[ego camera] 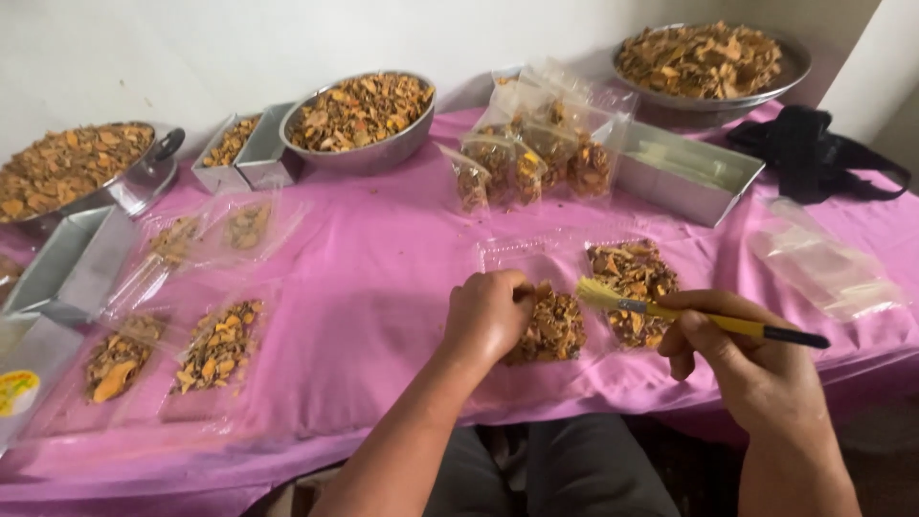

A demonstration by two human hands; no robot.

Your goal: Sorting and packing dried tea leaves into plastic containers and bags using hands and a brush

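Left hand (485, 316) pins the chip-filled clear pouch (553, 327) to the table — right hand (742, 359) grips a yellow brush (670, 311) poised above it.

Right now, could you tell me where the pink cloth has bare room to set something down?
The widest bare patch of the pink cloth lies between the metal bowl, the flat packets on the left and the left hand. A smaller strip runs between the metal tray and the empty bags. Around the right hand, the brush and the filled bags it is crowded.
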